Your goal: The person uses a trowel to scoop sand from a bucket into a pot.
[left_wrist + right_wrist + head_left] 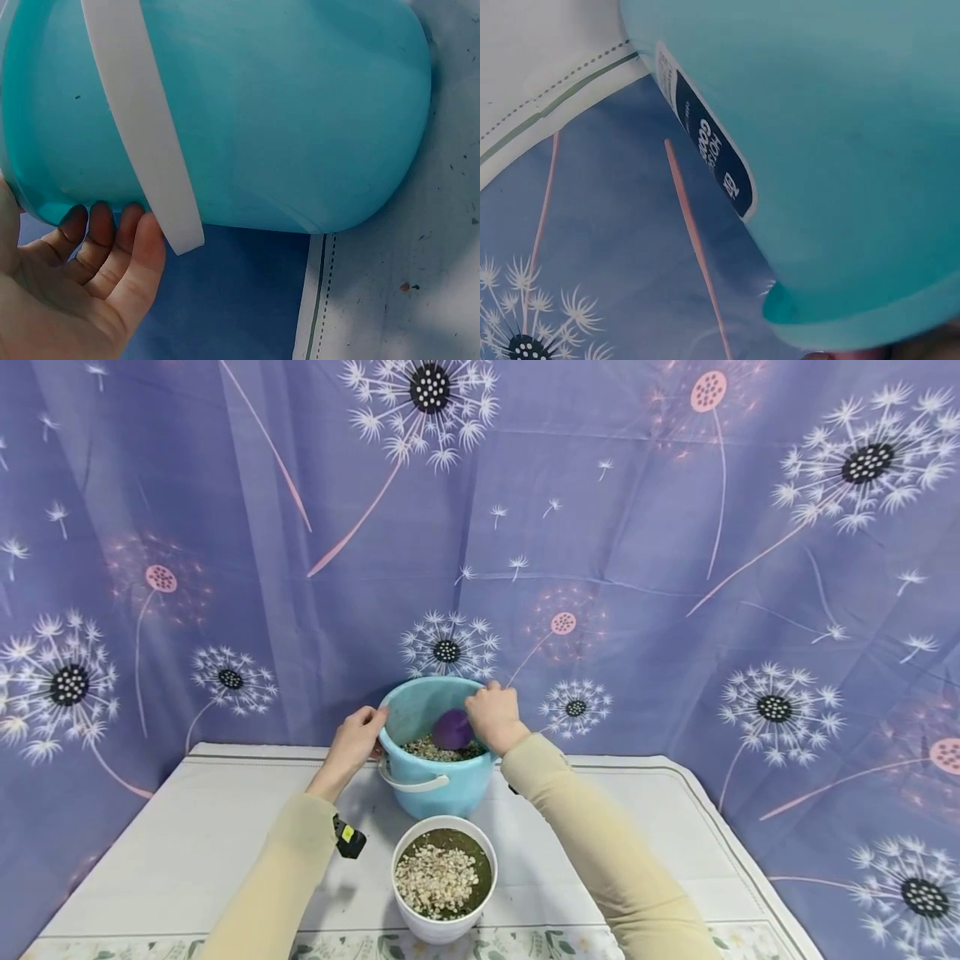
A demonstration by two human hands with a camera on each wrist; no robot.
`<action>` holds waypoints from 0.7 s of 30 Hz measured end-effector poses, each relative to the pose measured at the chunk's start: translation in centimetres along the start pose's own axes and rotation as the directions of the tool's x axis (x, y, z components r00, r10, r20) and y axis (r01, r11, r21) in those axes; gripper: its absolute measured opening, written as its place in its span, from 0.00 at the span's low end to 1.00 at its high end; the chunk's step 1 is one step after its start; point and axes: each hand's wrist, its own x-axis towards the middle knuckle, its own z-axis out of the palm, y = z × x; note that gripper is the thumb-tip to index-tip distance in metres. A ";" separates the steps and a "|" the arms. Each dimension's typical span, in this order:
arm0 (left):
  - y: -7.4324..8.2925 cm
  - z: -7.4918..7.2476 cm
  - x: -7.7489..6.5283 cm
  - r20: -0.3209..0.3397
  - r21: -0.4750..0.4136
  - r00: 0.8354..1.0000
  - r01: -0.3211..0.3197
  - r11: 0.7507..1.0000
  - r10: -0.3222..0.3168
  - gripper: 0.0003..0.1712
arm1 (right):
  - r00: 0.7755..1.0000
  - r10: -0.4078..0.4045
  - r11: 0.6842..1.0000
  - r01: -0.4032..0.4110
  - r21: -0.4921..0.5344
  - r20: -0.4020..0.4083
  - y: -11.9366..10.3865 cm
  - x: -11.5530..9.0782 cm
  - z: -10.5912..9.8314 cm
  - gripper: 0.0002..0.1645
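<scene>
A light blue bucket (435,783) with a white handle (418,785) stands at the back of the table, small pale stones (431,750) inside. My left hand (358,737) grips its left rim; in the left wrist view the fingers (139,259) curl against the outer wall below the rim. A rounded purple scoop (452,729) lies against the stones. My right hand (492,714) is curled at the right rim around the scoop's end, which the fist hides. Only fingertips (922,349) show under the rim in the right wrist view.
In front of the bucket stands a white pot (442,929) holding dark green material and pale stones (437,878). A purple curtain with dandelion prints (637,610) hangs behind the white-covered table (247,827). Small crumbs (406,286) dot the cloth near the bucket.
</scene>
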 end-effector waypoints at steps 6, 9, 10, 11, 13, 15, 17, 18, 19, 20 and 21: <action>0.1 -0.1 0.0 -0.009 -0.020 1.000 -0.011 1.000 0.011 0.27 | 0.999 -0.028 1.000 0.028 -0.006 -0.036 -0.4 0.2 0.1 0.07; 0.1 -0.1 0.1 -0.020 -0.025 1.000 -0.016 1.000 0.016 0.27 | 0.996 -0.075 0.997 0.076 0.016 -0.039 -0.3 0.1 0.0 0.09; 0.0 -0.1 0.1 -0.020 -0.022 1.000 -0.018 1.000 0.018 0.26 | 0.995 -0.090 0.995 0.091 0.030 -0.032 -0.3 0.2 0.1 0.12; 0.1 -0.1 0.1 -0.021 -0.021 1.000 -0.019 1.000 0.018 0.26 | 0.994 -0.104 0.993 0.105 0.046 -0.022 -0.2 0.2 0.1 0.14; 0.1 -0.1 0.0 -0.022 -0.017 1.000 -0.021 1.000 0.020 0.25 | 0.992 -0.128 0.988 0.127 0.082 0.004 -0.1 0.3 -0.1 0.16; 0.1 -0.1 0.1 -0.021 -0.017 1.000 -0.024 1.000 0.024 0.24 | 0.989 -0.144 0.983 0.140 0.119 0.026 0.1 0.2 -0.2 0.17; 0.0 0.0 0.2 -0.019 -0.018 1.000 -0.026 1.000 0.025 0.25 | 0.986 -0.157 0.976 0.148 0.163 0.048 0.4 0.0 -0.5 0.17; 0.0 0.0 0.2 -0.017 -0.018 1.000 -0.024 1.000 0.024 0.26 | 0.984 -0.168 0.971 0.155 0.184 0.057 0.5 -0.2 -0.7 0.17; -0.1 0.0 0.2 -0.014 -0.019 1.000 -0.021 1.000 0.021 0.26 | 0.981 -0.183 0.965 0.167 0.203 0.063 0.6 -0.4 -0.9 0.17; -0.2 0.0 0.2 -0.014 -0.019 1.000 -0.017 1.000 0.017 0.27 | 0.977 -0.200 0.959 0.180 0.218 0.071 0.7 -0.6 -1.0 0.17; -0.3 0.1 0.2 -0.013 -0.017 1.000 -0.013 1.000 0.012 0.28 | 0.973 -0.215 0.954 0.191 0.232 0.079 0.7 -0.8 -1.2 0.18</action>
